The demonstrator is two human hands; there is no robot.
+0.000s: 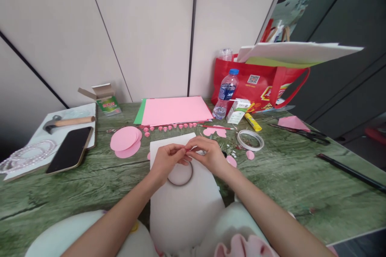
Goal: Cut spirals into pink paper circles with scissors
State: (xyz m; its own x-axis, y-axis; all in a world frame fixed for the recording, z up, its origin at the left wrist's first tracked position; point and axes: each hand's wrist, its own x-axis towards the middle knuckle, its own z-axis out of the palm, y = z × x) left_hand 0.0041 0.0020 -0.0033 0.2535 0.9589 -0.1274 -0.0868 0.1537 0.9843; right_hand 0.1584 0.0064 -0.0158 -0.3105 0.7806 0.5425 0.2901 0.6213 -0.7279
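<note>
My left hand (167,159) and my right hand (208,154) meet over a white foam sheet (183,204) on the green table. Their fingertips pinch together on a tiny pink piece (187,149), too small to make out fully. A thin metal ring (180,176) lies on the white sheet just below both hands. Pink paper circles (125,140) are stacked left of the sheet. A row of small pink pieces (171,127) runs along the table behind my hands.
Pink and green paper sheets (173,110) lie at the back. A water bottle (225,93), small carton (238,111), glue stick (252,121), tape roll (250,139) and red bag (259,84) stand right. Phone (70,149), hammer (69,121) and beads (27,154) lie left. Scissors (301,132) lie far right.
</note>
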